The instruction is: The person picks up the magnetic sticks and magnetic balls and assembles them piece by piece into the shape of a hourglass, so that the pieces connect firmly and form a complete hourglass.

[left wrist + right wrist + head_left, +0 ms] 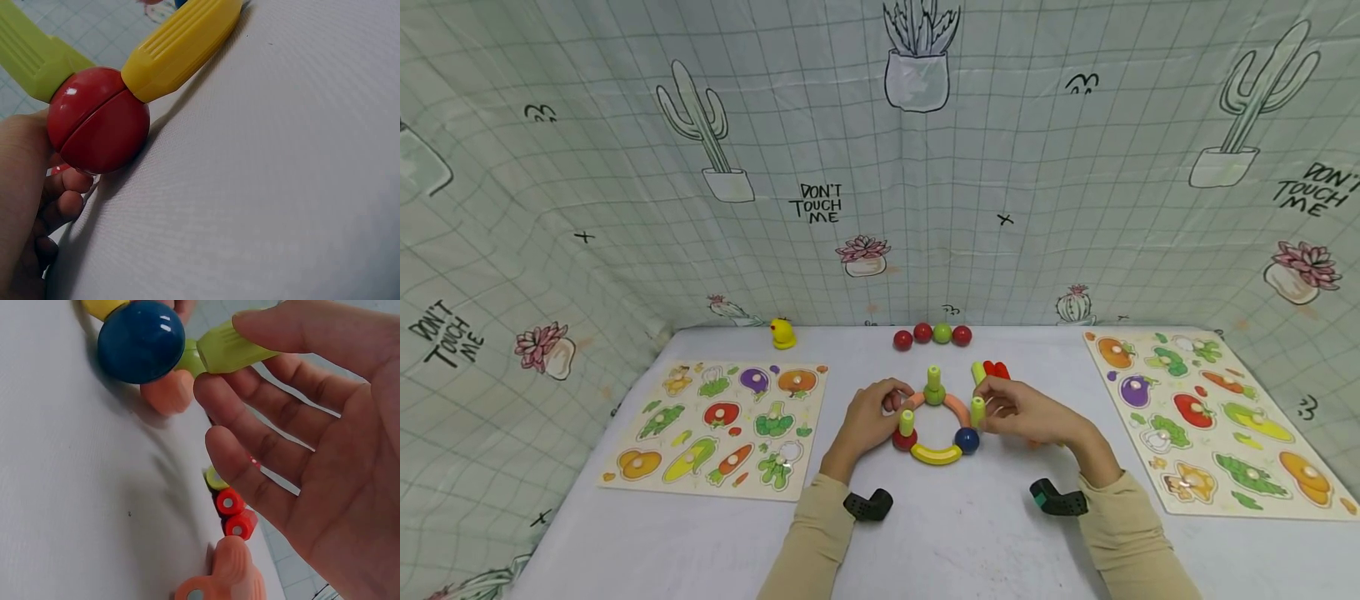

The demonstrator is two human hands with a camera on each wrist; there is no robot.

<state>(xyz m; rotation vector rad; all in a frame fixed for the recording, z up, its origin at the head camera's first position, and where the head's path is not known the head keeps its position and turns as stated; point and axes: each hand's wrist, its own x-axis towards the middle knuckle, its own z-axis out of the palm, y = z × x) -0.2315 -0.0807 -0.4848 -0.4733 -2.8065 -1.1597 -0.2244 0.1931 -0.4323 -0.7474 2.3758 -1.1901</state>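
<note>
Soft shadows, perhaps slight wrist-view blur

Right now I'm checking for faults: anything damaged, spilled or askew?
Nothing looks damaged or spilled. Only the green stick in the right hand stands out: the right wrist view shows it apart from the blue ball, while two similar sticks stand on theirs.

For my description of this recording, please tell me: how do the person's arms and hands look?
The left hand and right hand wear no gloves. The left sleeve and right sleeve are long and plain beige. The left wrist camera and right wrist camera are black and bent; the right one shows a small green patch.
</note>
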